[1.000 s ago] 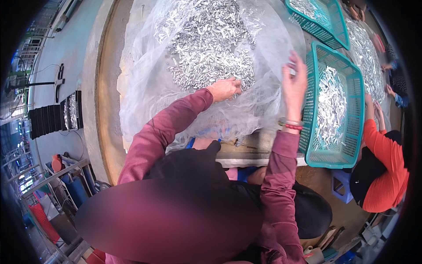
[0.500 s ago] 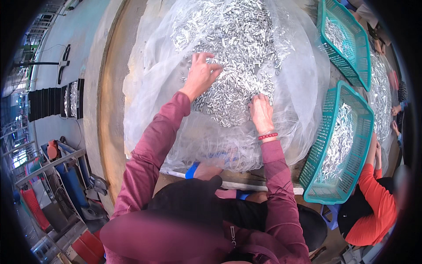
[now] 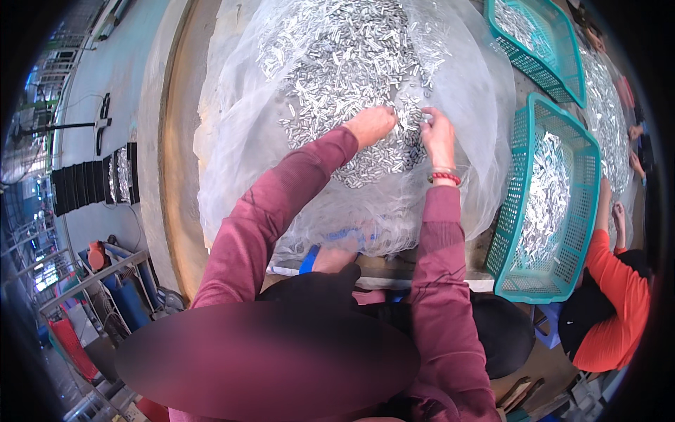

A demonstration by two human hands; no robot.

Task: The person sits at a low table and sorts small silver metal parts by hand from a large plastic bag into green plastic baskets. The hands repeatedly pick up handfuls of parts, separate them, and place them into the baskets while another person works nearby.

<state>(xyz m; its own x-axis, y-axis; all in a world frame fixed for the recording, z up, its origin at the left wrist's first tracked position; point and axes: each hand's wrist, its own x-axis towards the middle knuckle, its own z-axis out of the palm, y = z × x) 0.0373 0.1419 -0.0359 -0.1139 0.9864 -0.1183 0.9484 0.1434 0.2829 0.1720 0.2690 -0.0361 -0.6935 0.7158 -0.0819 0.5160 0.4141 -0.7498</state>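
A wide heap of small silvery metal pieces [image 3: 337, 63], short and rod-like, lies spread on a sheer white mesh sheet [image 3: 471, 77]. My left hand [image 3: 374, 125] is over the middle of the heap, its fingers curled closed; whatever they hold is hidden. To its right, at the heap's edge, my right hand [image 3: 439, 141] wears a red bead bracelet. Its thumb and fingers are drawn together in a pinch, and what is between them is too small to make out. The fingertips of both hands point toward each other, a short gap apart.
Right of the sheet stands a teal plastic basket [image 3: 506, 232] with silvery pieces inside; another teal basket [image 3: 573, 77] is beyond it. A person in an orange top [image 3: 619, 309] sits at the far right, beside more silvery pieces [image 3: 605, 112]. A ledge [image 3: 158, 141] runs along the left.
My left hand has moved right across the heap, its spread fingers now curled closed. My right hand has lifted from the heap's near part toward its right edge. The view has shifted slightly.
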